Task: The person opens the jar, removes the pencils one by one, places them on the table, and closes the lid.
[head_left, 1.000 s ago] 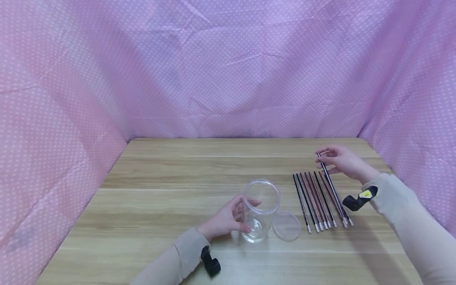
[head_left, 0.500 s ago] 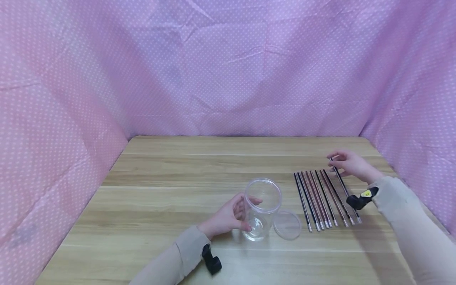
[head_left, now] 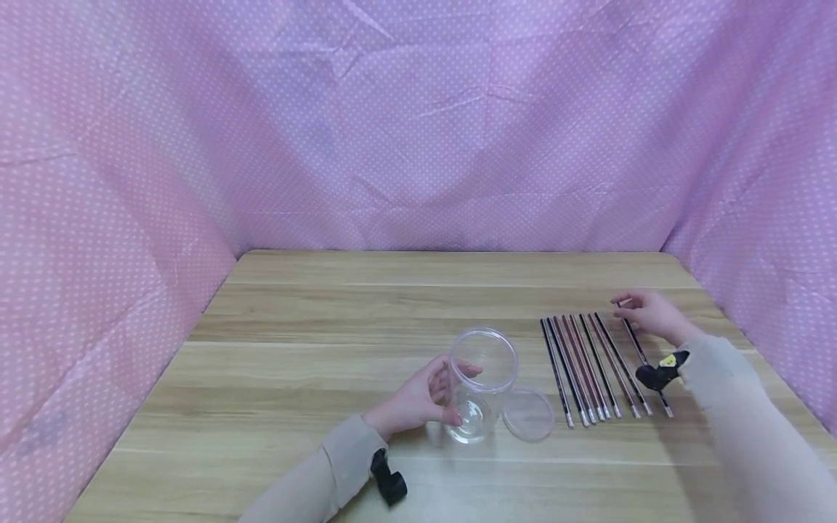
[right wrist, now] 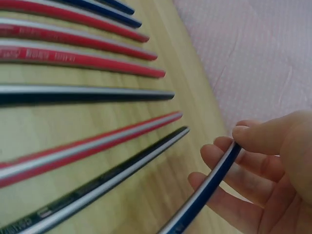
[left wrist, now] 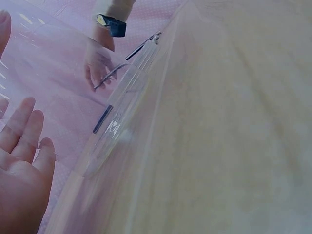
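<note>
In the head view, my left hand [head_left: 418, 399] grips a clear plastic jar [head_left: 482, 385] from its left side, thumb in front and fingers behind. The jar stands upright with its mouth uncovered. At the right, my right hand [head_left: 654, 317] pinches the far end of a dark pencil [head_left: 633, 336]. Up close in the right wrist view, that pencil [right wrist: 207, 187] looks blue with a silver stripe, held between thumb and fingertips. To its left lies a row of several pencils [head_left: 556, 372], red, blue and black, with white eraser ends toward me.
A round clear lid [head_left: 528, 414] lies flat on the wooden table [head_left: 327, 305] between the jar and the pencils. Pink dotted cloth [head_left: 418, 145] hangs behind the table and along its sides.
My right hand has moved right and nearer to me with the pencil, which was over the row's right end and is now apart from it. My left hand stays on the jar.
</note>
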The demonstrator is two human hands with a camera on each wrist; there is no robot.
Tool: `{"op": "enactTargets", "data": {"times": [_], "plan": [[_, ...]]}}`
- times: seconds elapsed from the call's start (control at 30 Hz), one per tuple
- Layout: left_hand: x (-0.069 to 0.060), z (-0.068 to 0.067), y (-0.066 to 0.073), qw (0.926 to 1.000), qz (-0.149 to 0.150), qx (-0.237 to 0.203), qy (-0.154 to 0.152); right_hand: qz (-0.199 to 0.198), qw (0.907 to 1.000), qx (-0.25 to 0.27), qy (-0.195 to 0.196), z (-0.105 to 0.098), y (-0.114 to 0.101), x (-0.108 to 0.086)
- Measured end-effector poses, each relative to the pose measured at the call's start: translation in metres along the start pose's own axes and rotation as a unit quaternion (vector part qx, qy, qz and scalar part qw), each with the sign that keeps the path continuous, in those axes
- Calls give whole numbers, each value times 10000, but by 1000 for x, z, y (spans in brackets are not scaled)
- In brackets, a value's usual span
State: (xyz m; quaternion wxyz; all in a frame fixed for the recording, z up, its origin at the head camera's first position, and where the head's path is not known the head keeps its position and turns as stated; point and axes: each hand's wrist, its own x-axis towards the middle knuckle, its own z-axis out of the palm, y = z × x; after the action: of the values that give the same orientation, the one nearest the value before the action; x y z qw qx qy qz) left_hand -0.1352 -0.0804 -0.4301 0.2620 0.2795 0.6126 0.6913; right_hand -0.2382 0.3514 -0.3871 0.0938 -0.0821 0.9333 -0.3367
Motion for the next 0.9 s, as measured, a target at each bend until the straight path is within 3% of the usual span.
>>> {"op": "enactTargets", "data": {"times": [0.13, 0.53, 0.73, 0.9], "plan": [[-1, 0, 1, 10000, -44, 10, 27, -16, 9999, 6, 109, 5, 7, 2], [0, 1, 4, 9999, -84, 53, 69, 51, 9976, 687, 32, 14, 26, 10], [0, 1, 3, 9999, -72, 73, 79, -198, 9989, 387, 186, 18, 28, 11], [-1, 1, 2, 10000, -38, 46, 55, -70, 9996, 204, 165, 21, 27, 11]]}}
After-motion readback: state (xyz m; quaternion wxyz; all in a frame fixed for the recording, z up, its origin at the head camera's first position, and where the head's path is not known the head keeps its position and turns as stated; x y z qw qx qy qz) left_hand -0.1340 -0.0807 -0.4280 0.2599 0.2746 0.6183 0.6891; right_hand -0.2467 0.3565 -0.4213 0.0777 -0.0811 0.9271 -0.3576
